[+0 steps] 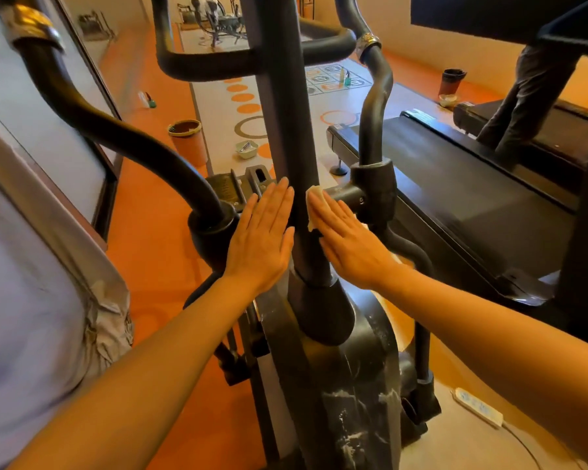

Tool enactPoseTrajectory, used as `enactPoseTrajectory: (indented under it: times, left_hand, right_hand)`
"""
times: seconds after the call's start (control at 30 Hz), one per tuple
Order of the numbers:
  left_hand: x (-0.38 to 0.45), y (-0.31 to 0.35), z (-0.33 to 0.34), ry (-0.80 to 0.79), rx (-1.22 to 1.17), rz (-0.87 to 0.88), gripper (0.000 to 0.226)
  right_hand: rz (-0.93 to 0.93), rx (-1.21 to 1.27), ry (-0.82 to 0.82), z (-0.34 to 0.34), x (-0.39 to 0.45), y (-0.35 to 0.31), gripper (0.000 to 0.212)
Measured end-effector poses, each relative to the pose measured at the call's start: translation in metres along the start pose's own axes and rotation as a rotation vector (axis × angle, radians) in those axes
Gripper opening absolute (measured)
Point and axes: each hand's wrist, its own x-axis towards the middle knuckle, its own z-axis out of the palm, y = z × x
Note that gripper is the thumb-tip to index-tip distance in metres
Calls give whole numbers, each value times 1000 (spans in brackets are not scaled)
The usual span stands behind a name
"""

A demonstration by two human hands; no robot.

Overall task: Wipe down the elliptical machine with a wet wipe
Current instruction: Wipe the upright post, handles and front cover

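Wiping of the upright post (294, 137) on the elliptical machine (336, 385) is in hand. Our right hand (348, 240), fingers straight and together, presses the wet wipe (314, 205) against it; our left hand (263, 237) lies flat opposite. Next, we judge, comes sliding down toward the smeared housing.

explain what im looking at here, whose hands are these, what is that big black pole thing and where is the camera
The camera sits on a person's head and looks forward and down, so the two bare arms are that person's own. The black pole is the upright post of an elliptical machine, a gym trainer with curved handlebars. The right hand lies flat with straight fingers, pressing a pale wet wipe against the post's side. The left hand rests flat and empty on the other side. On the orange floor beyond stand a bin and a small tub. A treadmill lies to the right, and a white power strip lies near the machine's base.
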Motion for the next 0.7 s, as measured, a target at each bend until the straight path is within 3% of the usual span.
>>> enactPoseTrajectory:
  times: [0.17, 0.3, 0.43, 0.7]
  left_hand:
    - [17, 12, 9, 16, 28, 53, 59]
    - [16, 17, 16, 35, 50, -3, 63]
    - [17, 24, 22, 63, 63, -51, 70]
    - [28, 38, 37, 69, 119, -142, 75]
  right_hand:
    - [-233, 33, 5, 21, -20, 24, 52]
    - [-184, 127, 17, 17, -12, 51, 55]
    - [-106, 24, 104, 19, 10, 77, 51]
    - [-55, -165, 45, 21, 24, 55, 56]
